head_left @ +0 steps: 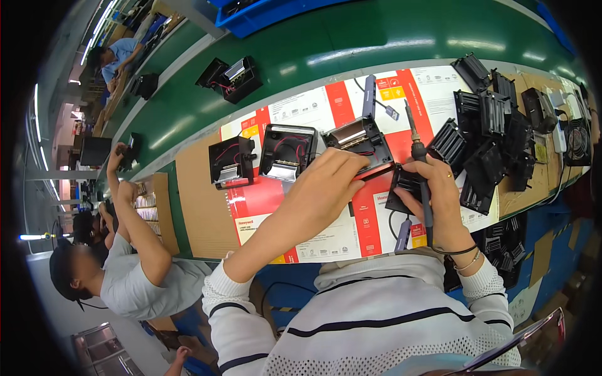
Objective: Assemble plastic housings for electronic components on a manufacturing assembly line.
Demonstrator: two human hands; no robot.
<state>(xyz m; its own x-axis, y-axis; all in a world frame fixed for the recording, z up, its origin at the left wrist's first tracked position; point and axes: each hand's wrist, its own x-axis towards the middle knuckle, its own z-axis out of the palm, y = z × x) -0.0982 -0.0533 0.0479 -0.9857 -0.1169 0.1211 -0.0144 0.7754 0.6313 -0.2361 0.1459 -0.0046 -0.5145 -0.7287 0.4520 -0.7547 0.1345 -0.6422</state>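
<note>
My left hand (326,191) grips the near edge of an open black plastic housing (377,150) with its thumb and fingertips. Red wires and a silvery metal piece show inside that housing. In my right hand (442,194) a soldering iron (418,149) stands with its tip pointing up and away. The same hand's fingers also touch a black slotted battery holder (398,199), partly hidden under them, close to the housing. Two similar wired housings, one in the middle (287,150) and one at the left (231,161), lie beside my left hand.
Black battery holders (492,116) are piled at the right, near coiled black cable (575,141). Printed cardboard (301,113) covers the bench. Beyond it, a green surface (182,116) carries another open housing (235,78) and a blue bin (276,15). A co-worker (138,276) sits at the left.
</note>
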